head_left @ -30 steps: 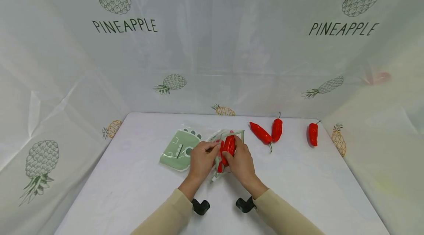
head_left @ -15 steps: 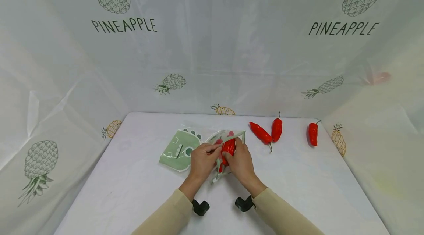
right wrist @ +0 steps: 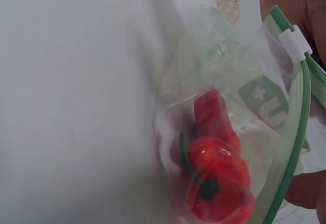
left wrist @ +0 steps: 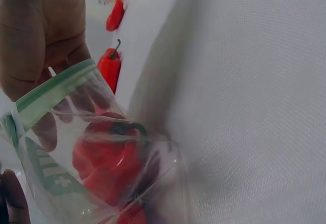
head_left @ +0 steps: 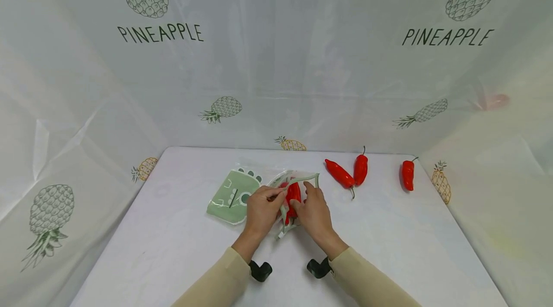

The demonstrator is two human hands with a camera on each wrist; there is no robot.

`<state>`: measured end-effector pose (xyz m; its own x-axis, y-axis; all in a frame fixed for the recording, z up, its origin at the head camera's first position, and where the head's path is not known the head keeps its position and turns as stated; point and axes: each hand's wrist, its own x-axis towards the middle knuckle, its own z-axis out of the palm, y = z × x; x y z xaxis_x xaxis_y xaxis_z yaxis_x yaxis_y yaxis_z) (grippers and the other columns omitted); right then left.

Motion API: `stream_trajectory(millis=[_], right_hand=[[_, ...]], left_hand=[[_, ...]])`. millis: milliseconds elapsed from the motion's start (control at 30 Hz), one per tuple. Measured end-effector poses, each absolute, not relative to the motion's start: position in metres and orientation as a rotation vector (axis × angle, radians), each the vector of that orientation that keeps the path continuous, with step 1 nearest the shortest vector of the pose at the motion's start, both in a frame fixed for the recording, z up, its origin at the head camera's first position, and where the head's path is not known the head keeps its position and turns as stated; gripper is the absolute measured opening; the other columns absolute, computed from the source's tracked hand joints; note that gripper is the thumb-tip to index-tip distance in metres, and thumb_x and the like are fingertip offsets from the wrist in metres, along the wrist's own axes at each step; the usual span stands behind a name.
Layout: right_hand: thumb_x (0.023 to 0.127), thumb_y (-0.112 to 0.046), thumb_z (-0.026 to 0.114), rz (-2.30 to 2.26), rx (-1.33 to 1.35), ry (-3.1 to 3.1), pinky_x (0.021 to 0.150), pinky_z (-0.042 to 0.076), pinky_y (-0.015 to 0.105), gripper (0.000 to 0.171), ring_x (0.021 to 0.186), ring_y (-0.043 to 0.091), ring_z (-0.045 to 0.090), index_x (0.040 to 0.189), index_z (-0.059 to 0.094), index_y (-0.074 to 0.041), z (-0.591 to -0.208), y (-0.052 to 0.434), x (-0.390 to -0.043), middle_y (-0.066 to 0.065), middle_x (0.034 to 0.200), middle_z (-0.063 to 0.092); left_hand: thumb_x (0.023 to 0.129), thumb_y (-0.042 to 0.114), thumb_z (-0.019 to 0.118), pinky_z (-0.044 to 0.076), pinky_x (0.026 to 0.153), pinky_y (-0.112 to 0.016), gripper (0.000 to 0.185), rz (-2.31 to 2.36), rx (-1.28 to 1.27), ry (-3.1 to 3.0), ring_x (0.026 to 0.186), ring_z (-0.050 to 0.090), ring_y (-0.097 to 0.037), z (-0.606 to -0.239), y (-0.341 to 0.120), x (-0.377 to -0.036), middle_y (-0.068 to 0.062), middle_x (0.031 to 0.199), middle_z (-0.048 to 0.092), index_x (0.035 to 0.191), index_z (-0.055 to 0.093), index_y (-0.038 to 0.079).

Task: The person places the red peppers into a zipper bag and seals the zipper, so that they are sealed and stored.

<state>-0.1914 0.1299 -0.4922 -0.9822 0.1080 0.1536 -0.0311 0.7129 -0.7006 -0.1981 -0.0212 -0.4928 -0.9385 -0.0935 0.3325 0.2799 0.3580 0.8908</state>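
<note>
A clear zip bag [left wrist: 56,94] with a green zip edge stands in the middle of the table, red chili peppers [right wrist: 219,178] inside it. My left hand [head_left: 262,208] pinches the near left part of its mouth. My right hand [head_left: 315,211] has its fingers inside the mouth; through the plastic in the left wrist view they look spread, apart from the chili pepper [left wrist: 109,158] below. A white slider [right wrist: 295,43] sits on the zip, close to the left hand in the right wrist view. The lower bag is partly hidden by the hands in the head view.
Flat on the table to the left lies another bag [head_left: 235,196], green with a cartoon face. Two chili peppers [head_left: 340,173] [head_left: 360,169] lie together to the right, and a single chili pepper [head_left: 408,175] lies near the right edge. Pineapple-print sheeting [head_left: 276,57] surrounds the table.
The right hand has let go of a chili pepper, which now sits lower in the bag and further left. Its index finger has lifted away. The left hand still pinches the bag mouth.
</note>
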Motion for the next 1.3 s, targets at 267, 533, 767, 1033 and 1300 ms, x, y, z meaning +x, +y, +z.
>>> stream_trajectory(millis=[267, 533, 767, 1033, 1300], right_hand=[[0.098, -0.024, 0.072, 1.149, -0.026, -2.665, 0.076, 0.063, 0.042, 0.053, 0.103, 0.032, 0.069, 0.141, 0.059, 0.002, -0.489, 0.135, -0.186, 0.022, 0.124, 0.066], [0.1, -0.025, 0.071, 1.109, 0.01, -2.643, 0.084, 0.064, 0.045, 0.046, 0.104, 0.03, 0.071, 0.138, 0.062, 0.0, -0.478, 0.149, -0.189, 0.017, 0.121, 0.07], [0.1, -0.024, 0.073, 1.086, 0.03, -2.623, 0.084, 0.065, 0.047, 0.046, 0.106, 0.032, 0.07, 0.138, 0.062, 0.0, -0.465, 0.174, -0.198, 0.018, 0.123, 0.07], [0.103, -0.023, 0.068, 1.117, -0.04, -2.645, 0.089, 0.063, 0.052, 0.048, 0.115, 0.039, 0.068, 0.145, 0.059, -0.001, -0.451, 0.217, -0.22, 0.023, 0.132, 0.069], [0.105, -0.02, 0.064, 1.115, -0.023, -2.749, 0.099, 0.057, 0.058, 0.056, 0.131, 0.045, 0.06, 0.155, 0.048, -0.003, -0.437, 0.253, -0.24, 0.024, 0.149, 0.058]], left_hand=[[0.093, 0.019, 0.082, 0.055, 0.055, -0.02, 0.014, -1.662, -0.147, -2.318, 0.068, 0.063, -0.007, -0.492, -0.023, -0.199, -0.003, 0.093, 0.08, 0.105, 0.086, 0.013], [0.094, 0.019, 0.082, 0.055, 0.054, -0.019, 0.014, -1.647, -0.147, -2.337, 0.062, 0.061, -0.005, -0.49, -0.024, -0.199, -0.003, 0.09, 0.079, 0.106, 0.086, 0.014], [0.095, 0.018, 0.08, 0.053, 0.056, -0.017, 0.015, -1.627, -0.142, -2.362, 0.063, 0.059, -0.004, -0.489, -0.025, -0.198, -0.002, 0.092, 0.079, 0.109, 0.085, 0.015], [0.097, 0.021, 0.079, 0.054, 0.057, -0.018, 0.018, -1.642, -0.156, -2.378, 0.066, 0.06, -0.008, -0.49, -0.026, -0.198, -0.001, 0.095, 0.08, 0.113, 0.084, 0.016], [0.097, 0.022, 0.078, 0.053, 0.058, -0.017, 0.018, -1.687, -0.137, -2.379, 0.071, 0.061, -0.009, -0.492, -0.026, -0.198, -0.001, 0.097, 0.08, 0.112, 0.084, 0.016]])
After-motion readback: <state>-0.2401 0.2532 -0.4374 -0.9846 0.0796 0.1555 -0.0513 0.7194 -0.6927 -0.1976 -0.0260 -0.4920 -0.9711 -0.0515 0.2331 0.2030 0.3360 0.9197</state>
